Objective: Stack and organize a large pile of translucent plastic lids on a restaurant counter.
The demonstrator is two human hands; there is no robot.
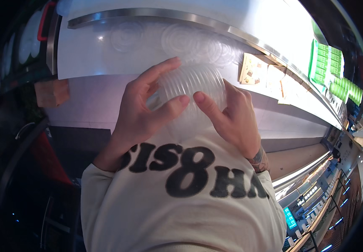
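A stack of clear plastic lids or shallow containers (194, 82) is held in front of my chest, its ribbed rims nested closely. My left hand (148, 104) grips its left side, with the thumb across the near face and the fingers around the far side. On the right side my right hand (231, 113) holds the same stack, thumb on the near face, fingers mostly hidden behind it. Beyond the stack, several round clear plastic pieces (181, 39) lie on the white counter (87, 60).
A metal strip (156, 12) runs along the counter's far side. Printed paper sheets (253, 71) lie at the right, with green packages (326, 61) and stacked green items (346, 89) farther off. A brown cardboard box (53, 93) stands left, below the counter edge.
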